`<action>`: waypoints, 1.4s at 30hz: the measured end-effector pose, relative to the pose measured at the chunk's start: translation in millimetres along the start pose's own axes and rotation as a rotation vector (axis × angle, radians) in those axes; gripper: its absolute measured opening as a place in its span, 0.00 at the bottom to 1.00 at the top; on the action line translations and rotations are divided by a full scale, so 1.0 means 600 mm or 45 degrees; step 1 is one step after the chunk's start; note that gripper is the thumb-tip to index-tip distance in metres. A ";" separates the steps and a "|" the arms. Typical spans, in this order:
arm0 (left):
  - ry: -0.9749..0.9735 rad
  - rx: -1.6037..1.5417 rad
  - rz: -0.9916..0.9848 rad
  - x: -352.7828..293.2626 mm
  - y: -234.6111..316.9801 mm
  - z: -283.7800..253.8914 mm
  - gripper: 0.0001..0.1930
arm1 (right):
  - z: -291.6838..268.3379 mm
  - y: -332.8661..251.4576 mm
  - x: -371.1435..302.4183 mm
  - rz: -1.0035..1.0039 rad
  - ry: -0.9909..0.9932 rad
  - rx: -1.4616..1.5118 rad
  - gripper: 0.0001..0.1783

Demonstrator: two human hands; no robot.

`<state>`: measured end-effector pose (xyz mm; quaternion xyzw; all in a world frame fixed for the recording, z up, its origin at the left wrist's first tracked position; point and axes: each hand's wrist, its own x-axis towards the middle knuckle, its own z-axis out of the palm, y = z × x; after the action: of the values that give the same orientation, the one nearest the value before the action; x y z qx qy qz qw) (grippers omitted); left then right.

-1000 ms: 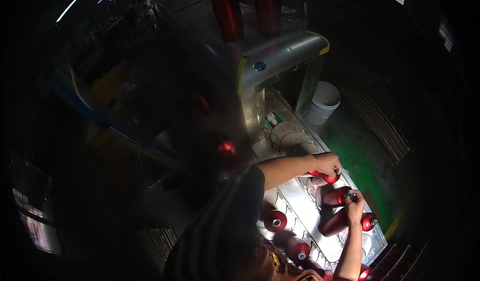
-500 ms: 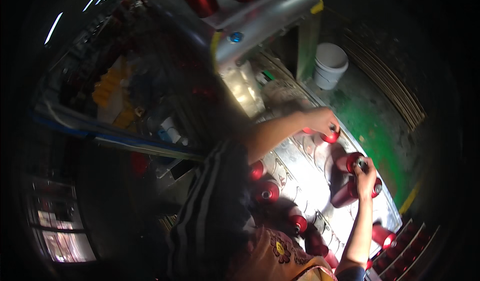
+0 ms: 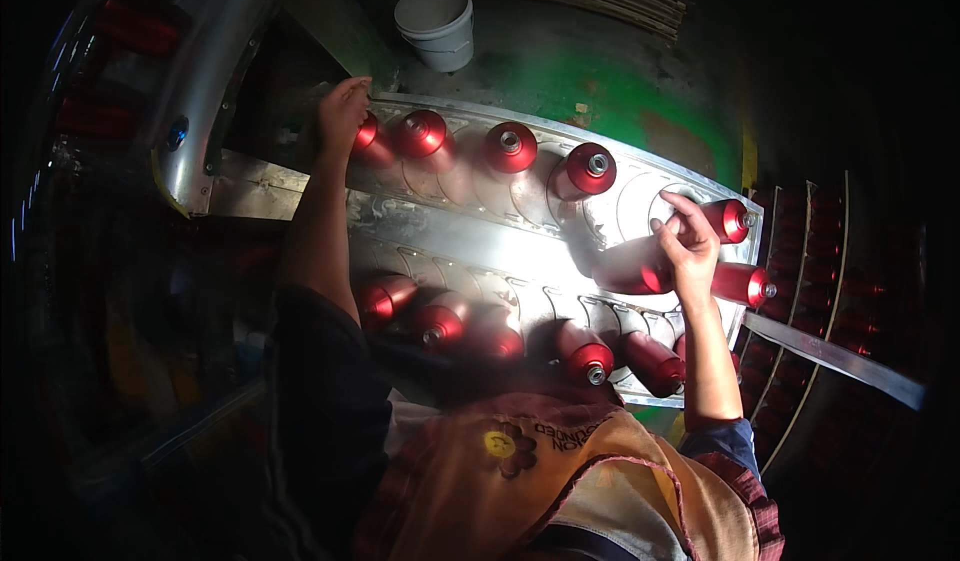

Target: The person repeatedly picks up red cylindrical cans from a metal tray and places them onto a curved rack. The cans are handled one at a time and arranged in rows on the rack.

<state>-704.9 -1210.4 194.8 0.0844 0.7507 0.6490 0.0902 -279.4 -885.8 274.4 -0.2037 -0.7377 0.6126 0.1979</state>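
My left hand (image 3: 343, 119) is at the far left end of a metal tray (image 3: 450, 223), fingers curled together at the top of a red metal bottle (image 3: 366, 135); the hand hides its neck. My right hand (image 3: 690, 246) is over the tray's right part, thumb and forefinger apart with nothing between them. Close to it lie a red bottle (image 3: 632, 267), another bottle (image 3: 728, 221) and a third bottle (image 3: 742, 284). Along the far side stand several red bottles with silver necks, among them one bottle (image 3: 511, 148) and a neighbouring bottle (image 3: 588, 169).
More red bottles (image 3: 585, 353) line the tray's near side, some tilted. A white bucket (image 3: 437, 23) stands on the floor beyond. Left is a rounded metal housing (image 3: 212, 81); right, racks of red bottles (image 3: 815, 251) and a metal bar (image 3: 835, 356).
The view has swung round to the right and now shows the tray lengthwise. My right hand has let go of a bottle neck; my left hand is farther left along the row.
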 end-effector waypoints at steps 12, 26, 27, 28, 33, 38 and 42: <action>-0.640 0.129 0.432 -0.389 0.071 0.026 0.10 | 0.096 0.180 0.229 -0.045 -0.043 -0.158 0.14; -1.320 0.670 0.838 -0.731 0.073 0.294 0.24 | -0.119 -0.073 -0.163 -0.334 -0.115 0.094 0.14; -1.348 0.649 0.793 -0.740 0.090 0.302 0.22 | -0.129 -0.083 -0.201 -0.323 -0.074 0.086 0.14; -1.347 0.621 0.758 -0.749 0.110 0.308 0.22 | -0.139 -0.093 -0.233 -0.314 -0.024 0.080 0.14; -1.278 0.555 0.363 -0.748 0.192 0.321 0.25 | -0.202 -0.100 -0.323 -0.306 0.161 0.058 0.14; -0.967 0.395 0.135 -0.743 0.163 0.400 0.31 | -0.293 -0.075 -0.365 -0.338 0.238 0.108 0.14; -0.513 0.396 0.283 -0.791 0.088 0.483 0.32 | -0.366 -0.064 -0.461 -0.383 0.231 0.182 0.14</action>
<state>-173.3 -1040.8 218.2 0.3064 0.7943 0.5022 0.1518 69.6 -861.5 338.0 -0.1310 -0.6935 0.6059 0.3670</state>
